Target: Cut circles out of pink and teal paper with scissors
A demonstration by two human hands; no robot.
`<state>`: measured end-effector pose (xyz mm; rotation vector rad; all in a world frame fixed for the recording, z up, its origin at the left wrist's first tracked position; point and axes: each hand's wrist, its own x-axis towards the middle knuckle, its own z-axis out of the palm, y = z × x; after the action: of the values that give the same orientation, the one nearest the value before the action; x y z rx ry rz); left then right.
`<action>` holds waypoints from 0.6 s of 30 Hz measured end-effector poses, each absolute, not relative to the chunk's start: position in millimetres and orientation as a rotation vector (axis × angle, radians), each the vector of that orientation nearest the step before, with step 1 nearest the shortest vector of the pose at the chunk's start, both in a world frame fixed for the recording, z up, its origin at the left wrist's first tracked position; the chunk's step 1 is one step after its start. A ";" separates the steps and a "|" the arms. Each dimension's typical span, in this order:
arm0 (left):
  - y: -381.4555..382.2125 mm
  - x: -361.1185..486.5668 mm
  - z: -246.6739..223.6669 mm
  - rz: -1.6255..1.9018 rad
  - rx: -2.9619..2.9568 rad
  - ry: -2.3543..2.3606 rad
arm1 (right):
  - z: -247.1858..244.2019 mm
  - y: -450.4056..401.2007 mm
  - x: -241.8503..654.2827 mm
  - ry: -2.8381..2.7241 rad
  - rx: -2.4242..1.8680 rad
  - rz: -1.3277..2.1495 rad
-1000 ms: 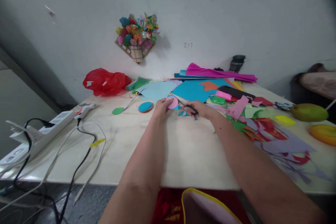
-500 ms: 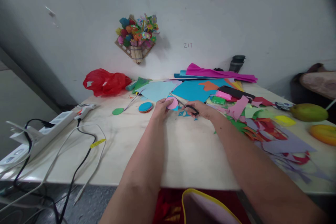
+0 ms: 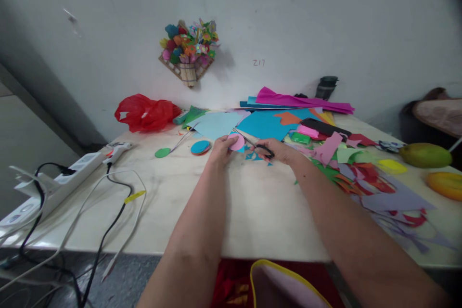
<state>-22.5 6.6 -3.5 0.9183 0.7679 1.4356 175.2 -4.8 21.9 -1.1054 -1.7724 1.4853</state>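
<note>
Forearms (image 3: 198, 207) stretched forward, left hand (image 3: 221, 150) pinching pink disc (image 3: 237, 142), right hand (image 3: 275, 148) gripping black-handled scissors (image 3: 266, 150)

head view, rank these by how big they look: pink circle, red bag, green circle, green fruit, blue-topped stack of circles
1. Red bag
2. Green fruit
3. Pink circle and blue-topped stack: too alike to rank, the pink one being partly hidden
4. Green circle

Both bare arms are stretched fwd. L forearm (image 3: 204, 192) is angled up & inward, L hand (image 3: 221, 149) held w/ thumb & fingers pinched tog. R forearm (image 3: 321, 195) is slanted in fr. lower rt, R hand (image 3: 273, 150) turned inward, fingers curled. Hands are held near each other, apart.
</note>
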 end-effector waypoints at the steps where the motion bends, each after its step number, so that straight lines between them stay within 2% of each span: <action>1: 6.7 -22.7 -3.8 1.437 0.924 0.764 | 22.2 -5.1 175.4 -1.778 -1.098 1.481; 18: 4.9 -25.3 -1.5 1.412 0.936 0.751 | 35.0 -16.1 175.3 -1.770 -1.123 1.469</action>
<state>-25.3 4.9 -1.5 0.9356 0.7509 1.4115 175.3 -16.1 35.0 -1.1226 -1.7701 1.4688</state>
